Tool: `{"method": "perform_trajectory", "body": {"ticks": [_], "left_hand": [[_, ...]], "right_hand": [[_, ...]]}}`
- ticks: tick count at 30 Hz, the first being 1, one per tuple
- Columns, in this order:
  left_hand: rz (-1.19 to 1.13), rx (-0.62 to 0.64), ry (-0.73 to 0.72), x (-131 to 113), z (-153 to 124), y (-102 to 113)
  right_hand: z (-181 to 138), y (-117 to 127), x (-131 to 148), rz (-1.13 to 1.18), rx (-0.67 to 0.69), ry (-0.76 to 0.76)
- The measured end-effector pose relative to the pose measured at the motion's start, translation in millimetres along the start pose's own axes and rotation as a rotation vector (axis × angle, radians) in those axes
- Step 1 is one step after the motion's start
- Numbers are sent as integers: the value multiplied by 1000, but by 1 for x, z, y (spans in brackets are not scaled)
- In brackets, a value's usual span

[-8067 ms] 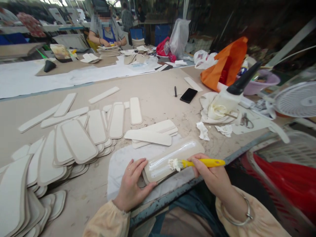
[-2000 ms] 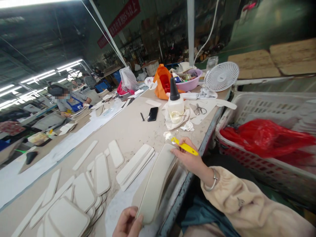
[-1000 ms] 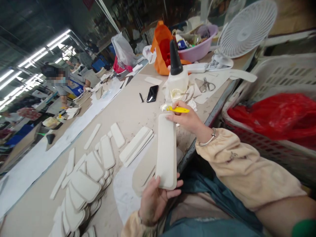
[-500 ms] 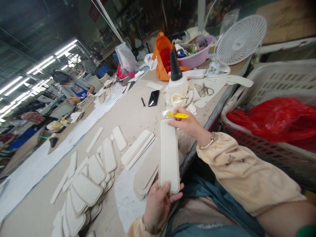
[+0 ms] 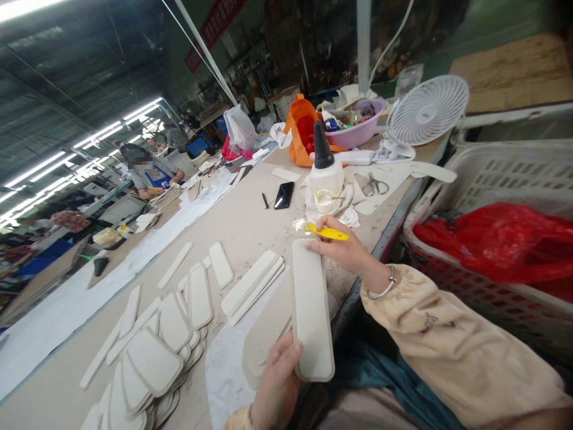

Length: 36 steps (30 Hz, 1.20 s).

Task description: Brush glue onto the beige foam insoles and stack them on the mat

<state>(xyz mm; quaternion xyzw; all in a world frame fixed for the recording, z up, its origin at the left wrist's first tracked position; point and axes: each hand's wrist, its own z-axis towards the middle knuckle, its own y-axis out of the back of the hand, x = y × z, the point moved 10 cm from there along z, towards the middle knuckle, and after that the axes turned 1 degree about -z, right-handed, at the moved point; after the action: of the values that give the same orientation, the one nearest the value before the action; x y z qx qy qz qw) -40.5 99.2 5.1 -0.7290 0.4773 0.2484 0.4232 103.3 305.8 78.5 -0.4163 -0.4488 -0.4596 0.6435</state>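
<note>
I hold a long off-white padded panel (image 5: 311, 307) up over the table's near edge. My left hand (image 5: 277, 385) grips its near end. My right hand (image 5: 342, 248) steadies its far end and also clasps a yellow-handled glue brush (image 5: 324, 231), whose white bristles point left. A second similar panel (image 5: 264, 334) lies on a white sheet (image 5: 224, 376) underneath.
A glue bottle with a black nozzle (image 5: 326, 176) stands on rags, beside scissors (image 5: 373, 186), a phone (image 5: 283, 194) and a white fan (image 5: 425, 113). Panels lie fanned (image 5: 161, 334) and stacked (image 5: 255, 283) at left. A basket with red plastic (image 5: 492, 239) stands right. Another person (image 5: 150, 173) works far left.
The panel I was brushing flat on the table has been lifted and turned lengthwise between both hands. In the last second it has sunk slightly toward me; the view has tilted.
</note>
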Motion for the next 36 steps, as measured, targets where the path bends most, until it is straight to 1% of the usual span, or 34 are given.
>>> {"method": "perform_trajectory", "body": {"ticks": [4, 7, 9, 13, 18, 22, 25, 30, 33, 36], "left_hand": [[122, -20, -59, -13, 13, -5], [218, -54, -87, -15, 21, -5], [245, -54, -86, -13, 24, -6], [234, -53, -80, -13, 24, -5], [145, -38, -50, -22, 24, -10], [102, -71, -38, -30, 25, -13], [105, -96, -5, -28, 27, -13], [73, -101, 18, -27, 27, -11], [61, -59, 3, -32, 28, -15], [106, -14, -28, -38, 31, -22]], "right_hand": [[-2, -2, 0, -34, -3, 2], [-3, -1, -1, -99, -8, 1], [-4, -2, 0, -105, 3, 4], [-4, -3, 3, -86, 17, 14], [-4, -3, 6, -106, 3, 30], [-4, -4, 5, -98, 3, 18], [-4, -5, 2, -85, 14, 2], [-4, -4, 1, -117, 2, 4], [-4, -4, 3, -138, -9, 26], [-4, -6, 4, -144, -9, 38]]}}
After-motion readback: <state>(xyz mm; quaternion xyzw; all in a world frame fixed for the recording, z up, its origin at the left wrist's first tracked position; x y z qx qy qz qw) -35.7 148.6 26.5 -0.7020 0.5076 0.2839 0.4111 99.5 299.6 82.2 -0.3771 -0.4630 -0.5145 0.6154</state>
